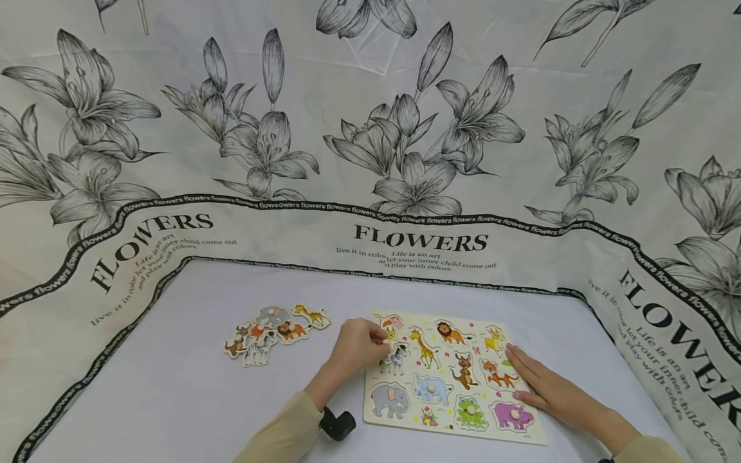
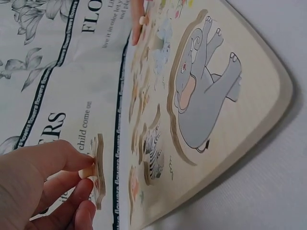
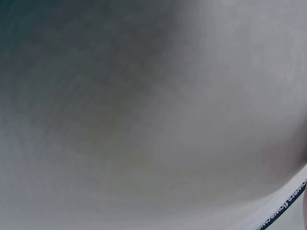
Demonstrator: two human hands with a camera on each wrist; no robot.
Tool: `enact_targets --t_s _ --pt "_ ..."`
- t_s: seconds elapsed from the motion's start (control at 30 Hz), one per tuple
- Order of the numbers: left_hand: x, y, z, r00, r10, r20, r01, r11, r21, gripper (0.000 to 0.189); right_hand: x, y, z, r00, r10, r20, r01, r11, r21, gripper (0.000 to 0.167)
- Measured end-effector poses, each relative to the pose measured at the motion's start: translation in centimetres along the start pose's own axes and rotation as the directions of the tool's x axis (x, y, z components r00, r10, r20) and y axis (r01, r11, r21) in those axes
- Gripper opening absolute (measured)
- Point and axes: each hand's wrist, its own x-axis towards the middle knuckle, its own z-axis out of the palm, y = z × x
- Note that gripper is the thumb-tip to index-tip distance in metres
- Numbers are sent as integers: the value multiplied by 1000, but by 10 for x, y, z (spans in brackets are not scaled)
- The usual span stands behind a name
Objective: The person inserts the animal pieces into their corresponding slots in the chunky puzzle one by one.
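Observation:
The left hand (image 1: 361,344) is over the upper left of a wooden animal puzzle board (image 1: 399,421). Its thumb and fingers pinch the small round knob (image 2: 86,172) of a puzzle piece (image 2: 100,172), seen edge-on above the board, its picture mostly hidden. Close below the fingers is the zebra picture (image 1: 396,360). The right hand (image 1: 547,386) rests with straight fingers along the board's right edge. Blue rhino (image 1: 431,390), green frog (image 1: 471,415) and purple hippo (image 1: 512,418) pieces, each with a knob, sit in the board.
Left of the board lies a loose cluster of animal pieces, among them an elephant (image 1: 272,315), a zebra (image 1: 259,350), a kangaroo (image 1: 235,343), a lion (image 1: 292,331) and a giraffe (image 1: 312,316). A flower-printed cloth (image 1: 405,186) rises behind the white table surface (image 1: 191,399).

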Motion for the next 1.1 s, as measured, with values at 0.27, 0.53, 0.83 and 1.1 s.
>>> enact_targets --t_s 0.27,0.53,0.83,1.1 --pt "6 11 10 999 48 -1 -48 999 4 11 0 1 0 1000 -9 1 9 1000 -2 73" --pt "9 17 20 999 43 18 -43 999 -24 11 0 1 0 1000 2 8 -2 1000 14 72" --pt "14 23 31 997 67 41 -67 998 -2 12 0 -1 -1 999 27 30 -28 999 26 72" --pt "18 35 38 998 34 60 -33 999 -17 10 1 -1 -1 999 32 33 -33 999 34 73"
